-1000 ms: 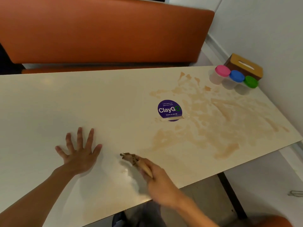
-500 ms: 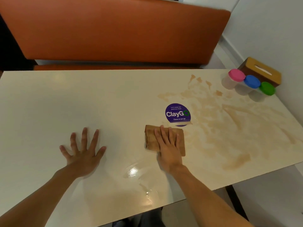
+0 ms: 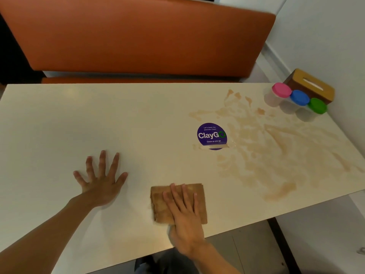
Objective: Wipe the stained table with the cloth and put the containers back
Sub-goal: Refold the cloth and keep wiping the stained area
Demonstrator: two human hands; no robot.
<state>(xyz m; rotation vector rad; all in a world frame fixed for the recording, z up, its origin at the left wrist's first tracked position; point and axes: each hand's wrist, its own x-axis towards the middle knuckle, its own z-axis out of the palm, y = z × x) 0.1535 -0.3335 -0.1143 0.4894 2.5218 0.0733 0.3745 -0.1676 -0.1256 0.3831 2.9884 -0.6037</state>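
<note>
A folded brown cloth (image 3: 161, 206) lies flat on the cream table (image 3: 59, 125) near its front edge. My right hand (image 3: 185, 216) presses on the cloth with straight fingers. To the left, my left hand (image 3: 101, 182) rests flat on the table, fingers spread, holding nothing. A wide brown stain (image 3: 276, 151) smears the right part of the table. Three clear containers stand at the far right corner: pink lid (image 3: 281, 89), blue lid (image 3: 300, 97), green lid (image 3: 317, 105).
A brown tissue box (image 3: 314, 86) sits behind the containers against the white wall. A round purple ClayGo sticker (image 3: 211, 135) is stuck mid-table. An orange bench back (image 3: 138, 36) runs along the far side. The table's front edge lies just under my right wrist.
My right hand laid the bunched cloth out flat on the table below the sticker, then slid it back toward the front edge. My left hand stayed flat.
</note>
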